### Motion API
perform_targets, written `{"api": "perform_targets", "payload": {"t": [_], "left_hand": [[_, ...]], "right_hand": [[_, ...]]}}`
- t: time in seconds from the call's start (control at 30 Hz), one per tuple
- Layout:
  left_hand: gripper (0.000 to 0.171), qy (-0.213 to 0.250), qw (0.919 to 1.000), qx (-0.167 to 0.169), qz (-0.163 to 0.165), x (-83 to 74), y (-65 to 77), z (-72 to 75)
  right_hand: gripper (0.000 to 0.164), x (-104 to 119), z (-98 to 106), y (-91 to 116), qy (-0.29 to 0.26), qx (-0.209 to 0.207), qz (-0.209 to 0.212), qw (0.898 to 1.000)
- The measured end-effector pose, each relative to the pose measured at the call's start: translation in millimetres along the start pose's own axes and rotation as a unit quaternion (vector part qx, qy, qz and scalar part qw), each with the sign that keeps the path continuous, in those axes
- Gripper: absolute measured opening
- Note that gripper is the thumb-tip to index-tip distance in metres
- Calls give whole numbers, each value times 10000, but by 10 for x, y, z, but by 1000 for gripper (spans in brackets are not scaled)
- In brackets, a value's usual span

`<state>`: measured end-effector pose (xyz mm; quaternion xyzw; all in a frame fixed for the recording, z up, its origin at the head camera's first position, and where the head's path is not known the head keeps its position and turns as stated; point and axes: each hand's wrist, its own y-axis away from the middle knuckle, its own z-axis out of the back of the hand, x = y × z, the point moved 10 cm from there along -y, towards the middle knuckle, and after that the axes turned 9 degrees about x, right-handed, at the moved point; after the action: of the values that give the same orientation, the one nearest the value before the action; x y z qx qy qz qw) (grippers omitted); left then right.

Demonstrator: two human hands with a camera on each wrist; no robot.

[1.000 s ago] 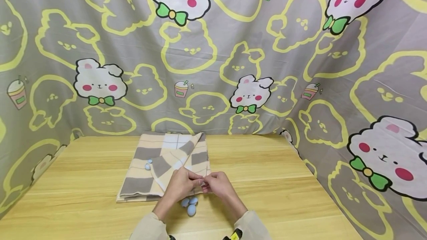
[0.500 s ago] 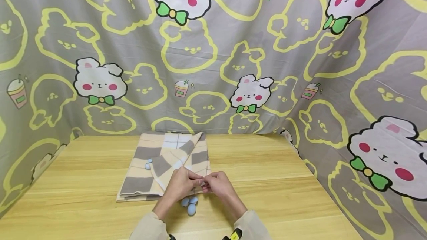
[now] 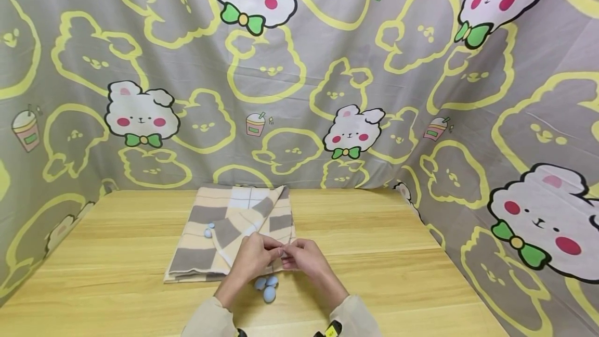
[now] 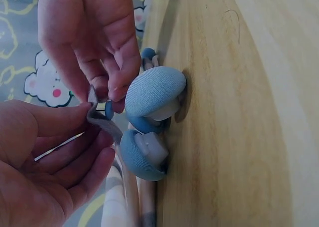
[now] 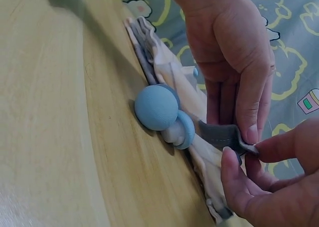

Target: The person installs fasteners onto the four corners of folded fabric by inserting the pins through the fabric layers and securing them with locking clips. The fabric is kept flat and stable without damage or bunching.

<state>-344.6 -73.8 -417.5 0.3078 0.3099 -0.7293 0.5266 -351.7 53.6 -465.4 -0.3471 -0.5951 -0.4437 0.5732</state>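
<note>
A folded plaid blanket [image 3: 194, 258] lies on the table, one layer turned back. At its near right corner my left hand [image 3: 254, 257] pinches a grey piece of the cloth [image 5: 221, 136]. My right hand [image 3: 307, 259] meets it there, thumb and fingers pinching at the same corner. Between the hands, the left wrist view shows a small blue-headed pin [image 4: 108, 110] against the cloth, touched by the right fingers. Just in front lie several mushroom-shaped blue blanket clips [image 4: 155, 91] with pale bases. Whether the pin passes through the cloth is hard to see.
Small blue clip pieces [image 3: 208, 232] sit on the blanket's left part, by the turned-back layer. The wooden table [image 3: 374, 269] extends to both sides. A grey cartoon-print curtain [image 3: 281, 113] hangs behind it and along the sides.
Both hands stay together at the blanket corner and have risen very slightly, with a small shift of the fingers. The blanket and loose clips look unmoved.
</note>
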Motion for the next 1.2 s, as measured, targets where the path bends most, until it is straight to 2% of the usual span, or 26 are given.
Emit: {"api": "perform_targets", "payload": {"t": [0.27, 0.5, 0.83, 1.03, 1.2], "left_hand": [[8, -161, 9995, -198, -167, -47, 12, 40], [11, -186, 9996, -148, -145, -25, 10, 37], [4, -129, 9997, -53, -176, -53, 12, 13], [5, -101, 9999, 11, -96, -45, 14, 3], [4, -101, 9999, 89, -57, -28, 12, -26]], "right_hand": [[21, 9, -53, 0, -246, 243, 72, 9994], [21, 25, -68, 4, -422, 288, 110, 9986], [18, 19, -7, 11, -353, -239, 118, 9990], [19, 5, 29, 18, -71, -476, 95, 9988], [21, 6, 19, 37, 16, -463, 36, 9989]]}}
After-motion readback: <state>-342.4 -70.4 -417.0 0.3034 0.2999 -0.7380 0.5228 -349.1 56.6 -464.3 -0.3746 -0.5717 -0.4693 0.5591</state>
